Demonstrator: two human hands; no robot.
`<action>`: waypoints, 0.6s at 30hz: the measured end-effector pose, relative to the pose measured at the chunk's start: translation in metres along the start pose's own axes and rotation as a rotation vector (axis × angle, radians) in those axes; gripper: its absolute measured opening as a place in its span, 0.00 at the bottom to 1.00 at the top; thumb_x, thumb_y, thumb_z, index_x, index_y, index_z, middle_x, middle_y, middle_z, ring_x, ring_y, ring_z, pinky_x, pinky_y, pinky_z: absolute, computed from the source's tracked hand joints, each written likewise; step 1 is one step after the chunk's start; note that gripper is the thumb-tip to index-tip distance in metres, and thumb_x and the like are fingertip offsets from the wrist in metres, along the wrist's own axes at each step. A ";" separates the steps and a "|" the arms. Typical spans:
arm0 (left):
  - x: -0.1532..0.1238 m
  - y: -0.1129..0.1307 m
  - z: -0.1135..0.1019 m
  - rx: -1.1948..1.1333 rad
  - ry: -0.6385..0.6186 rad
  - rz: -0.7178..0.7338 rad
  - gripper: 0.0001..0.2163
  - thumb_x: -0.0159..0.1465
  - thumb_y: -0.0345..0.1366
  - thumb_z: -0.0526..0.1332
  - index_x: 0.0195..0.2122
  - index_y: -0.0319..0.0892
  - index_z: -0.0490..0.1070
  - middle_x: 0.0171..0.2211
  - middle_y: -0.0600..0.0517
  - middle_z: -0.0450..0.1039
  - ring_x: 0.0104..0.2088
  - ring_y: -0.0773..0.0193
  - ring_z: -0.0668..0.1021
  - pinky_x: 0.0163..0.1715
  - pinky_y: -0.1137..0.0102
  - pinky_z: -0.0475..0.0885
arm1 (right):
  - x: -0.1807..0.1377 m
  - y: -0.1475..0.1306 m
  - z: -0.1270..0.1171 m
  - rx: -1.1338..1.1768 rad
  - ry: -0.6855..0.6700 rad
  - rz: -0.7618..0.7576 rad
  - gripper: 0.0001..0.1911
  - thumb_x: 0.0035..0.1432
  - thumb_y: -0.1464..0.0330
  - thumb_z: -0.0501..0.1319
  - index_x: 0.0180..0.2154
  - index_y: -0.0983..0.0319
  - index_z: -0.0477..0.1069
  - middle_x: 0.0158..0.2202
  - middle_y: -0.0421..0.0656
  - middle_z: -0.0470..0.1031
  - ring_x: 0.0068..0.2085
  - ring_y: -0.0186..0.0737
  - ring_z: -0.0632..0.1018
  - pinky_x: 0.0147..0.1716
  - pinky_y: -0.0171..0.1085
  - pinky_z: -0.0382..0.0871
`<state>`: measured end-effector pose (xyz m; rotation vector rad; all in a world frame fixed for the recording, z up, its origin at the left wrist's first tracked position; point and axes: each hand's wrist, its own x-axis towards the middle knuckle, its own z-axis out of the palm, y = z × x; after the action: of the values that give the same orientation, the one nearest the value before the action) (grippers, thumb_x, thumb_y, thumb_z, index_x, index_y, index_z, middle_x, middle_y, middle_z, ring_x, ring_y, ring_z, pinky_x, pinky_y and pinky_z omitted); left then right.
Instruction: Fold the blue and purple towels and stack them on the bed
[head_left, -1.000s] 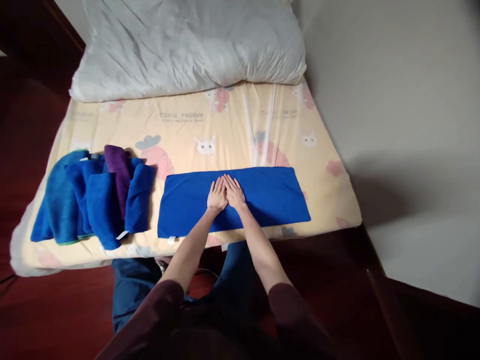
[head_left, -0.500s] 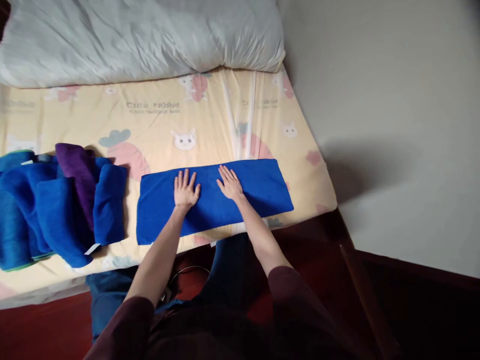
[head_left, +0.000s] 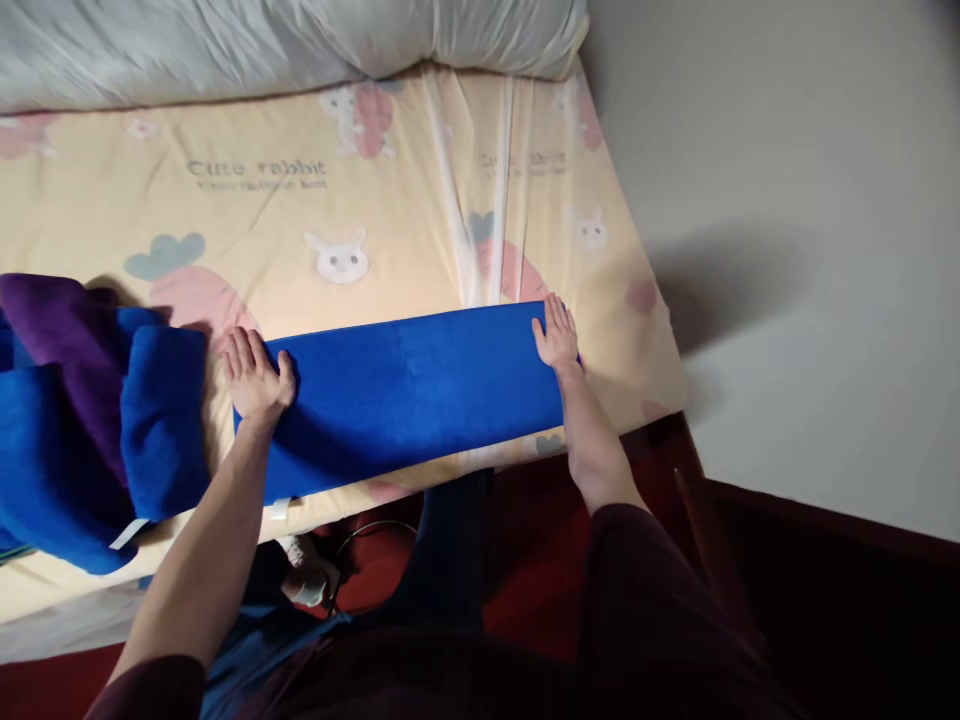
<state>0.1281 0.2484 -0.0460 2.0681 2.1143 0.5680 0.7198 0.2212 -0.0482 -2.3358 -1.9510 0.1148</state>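
A blue towel (head_left: 412, 380), a long flat rectangle, lies along the near edge of the bed. My left hand (head_left: 257, 378) rests flat on its left end, fingers spread and reaching past the towel's edge. On the right end lies my right hand (head_left: 556, 335), palm down with fingers stretched out. A small white tag (head_left: 280, 509) sticks out below the towel's near left corner. Left of my left hand is a heap of blue towels (head_left: 165, 420) with a purple towel (head_left: 67, 340) among them.
The bed (head_left: 390, 220) has a yellow sheet printed with rabbits and carrots. A thick grey-white quilt (head_left: 262, 45) lies across its far side. A plain wall (head_left: 810, 250) stands to the right. Below is a dark red floor (head_left: 525, 580).
My hands have slid apart from the towel's middle, the left one to its left end and the right one to its right end. The view has shifted closer to the towel.
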 end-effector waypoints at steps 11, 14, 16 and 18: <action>0.000 0.002 -0.003 0.016 -0.025 -0.030 0.36 0.73 0.50 0.46 0.74 0.27 0.47 0.75 0.34 0.42 0.76 0.47 0.46 0.74 0.50 0.42 | 0.007 -0.017 -0.010 -0.080 -0.079 0.097 0.36 0.75 0.59 0.37 0.75 0.74 0.42 0.77 0.54 0.43 0.77 0.44 0.46 0.74 0.54 0.36; 0.004 0.006 -0.012 -0.004 -0.042 -0.051 0.36 0.72 0.48 0.45 0.73 0.23 0.48 0.75 0.31 0.43 0.76 0.45 0.47 0.73 0.48 0.42 | -0.024 -0.053 -0.032 -0.040 0.001 0.188 0.36 0.75 0.59 0.39 0.73 0.75 0.49 0.75 0.58 0.48 0.76 0.52 0.48 0.73 0.61 0.34; 0.002 0.007 -0.021 -0.013 -0.040 -0.027 0.37 0.72 0.48 0.44 0.72 0.19 0.48 0.74 0.28 0.44 0.75 0.44 0.47 0.73 0.48 0.43 | -0.079 -0.083 -0.040 0.040 0.110 0.129 0.36 0.74 0.59 0.41 0.73 0.75 0.50 0.75 0.58 0.46 0.76 0.53 0.49 0.73 0.59 0.37; -0.016 0.006 -0.030 -0.022 -0.015 0.050 0.37 0.72 0.47 0.44 0.72 0.18 0.48 0.74 0.28 0.43 0.76 0.44 0.46 0.73 0.47 0.43 | -0.162 -0.117 -0.033 0.162 0.211 0.084 0.35 0.74 0.59 0.41 0.73 0.71 0.52 0.75 0.55 0.48 0.76 0.52 0.50 0.73 0.58 0.43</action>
<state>0.1244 0.2276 -0.0191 2.1115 2.0446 0.5772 0.5808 0.0815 -0.0018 -2.2258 -1.6816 0.0298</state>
